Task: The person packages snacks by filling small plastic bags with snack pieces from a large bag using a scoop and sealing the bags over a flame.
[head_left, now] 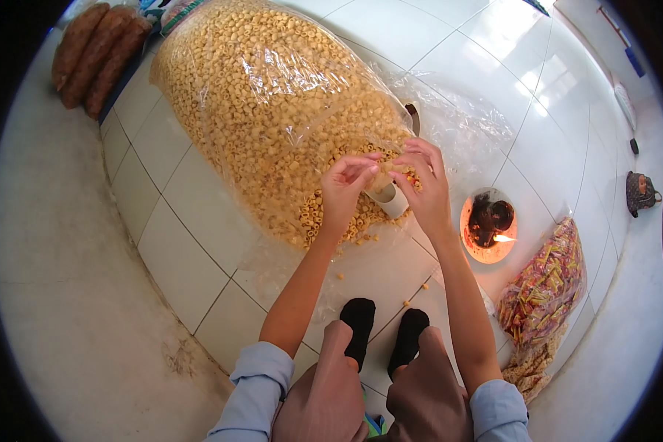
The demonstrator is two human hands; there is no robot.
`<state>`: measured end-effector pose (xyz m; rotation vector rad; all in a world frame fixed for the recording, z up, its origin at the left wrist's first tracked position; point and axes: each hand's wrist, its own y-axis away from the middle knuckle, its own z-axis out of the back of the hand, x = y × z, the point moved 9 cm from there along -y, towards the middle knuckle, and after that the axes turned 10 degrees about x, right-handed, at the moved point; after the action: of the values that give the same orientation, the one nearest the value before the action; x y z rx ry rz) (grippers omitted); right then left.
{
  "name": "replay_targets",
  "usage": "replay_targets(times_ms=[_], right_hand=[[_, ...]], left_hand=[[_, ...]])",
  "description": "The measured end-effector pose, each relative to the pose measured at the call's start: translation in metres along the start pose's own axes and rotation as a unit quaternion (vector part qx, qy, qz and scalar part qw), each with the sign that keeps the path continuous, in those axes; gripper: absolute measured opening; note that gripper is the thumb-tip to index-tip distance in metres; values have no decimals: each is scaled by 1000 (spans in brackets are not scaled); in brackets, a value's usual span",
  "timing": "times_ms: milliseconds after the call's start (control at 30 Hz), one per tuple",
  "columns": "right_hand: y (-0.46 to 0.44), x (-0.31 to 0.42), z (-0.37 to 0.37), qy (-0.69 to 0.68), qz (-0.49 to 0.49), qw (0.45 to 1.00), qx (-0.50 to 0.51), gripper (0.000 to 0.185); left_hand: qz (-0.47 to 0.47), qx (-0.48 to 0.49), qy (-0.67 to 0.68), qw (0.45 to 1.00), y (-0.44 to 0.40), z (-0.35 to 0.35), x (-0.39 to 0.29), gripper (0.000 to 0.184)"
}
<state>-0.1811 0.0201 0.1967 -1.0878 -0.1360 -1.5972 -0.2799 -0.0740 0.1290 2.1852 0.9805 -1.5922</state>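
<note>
My left hand (344, 184) and my right hand (427, 180) face each other over the open end of a big clear sack of ring-shaped yellow snacks (272, 103). Pinched between the fingertips of both is a small clear plastic bag (381, 177). Some ring snacks and a bit of red show by my right fingers; whether they are inside the small bag, I cannot tell. Just below the hands a white cup (389, 201) lies among loose snack rings (313, 214), partly hidden by my fingers.
Right of my right forearm, a burning flame (504, 238) stands on a plate (486, 254) with a blackened lamp. A bag of small red-and-yellow packets (545, 283) lies nearby. Filled brown bags (99, 55) rest at the upper left. A few rings (407, 303) lie on the tiles near my feet.
</note>
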Motion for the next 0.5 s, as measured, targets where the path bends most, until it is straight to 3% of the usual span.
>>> replay_targets(times_ms=[133,200,233,300,433,500], right_hand=[[-5,5,0,35,-10,999,23,14],[-7,12,0,78,6,996,35,12],[-8,18,4,100,21,995,17,10],[-9,24,7,122,38,992,-1,9],[-10,26,8,116,52,992,21,6],[-8,22,9,106,55,992,42,6]], left_hand=[[2,25,-3,1000,0,1,5,19],[7,38,-11,999,1,-4,8,43],[6,38,-11,999,2,-6,9,43],[-20,68,-145,987,7,-19,7,67],[59,70,-251,964,9,-17,25,68],[106,138,-277,945,9,-22,32,66]])
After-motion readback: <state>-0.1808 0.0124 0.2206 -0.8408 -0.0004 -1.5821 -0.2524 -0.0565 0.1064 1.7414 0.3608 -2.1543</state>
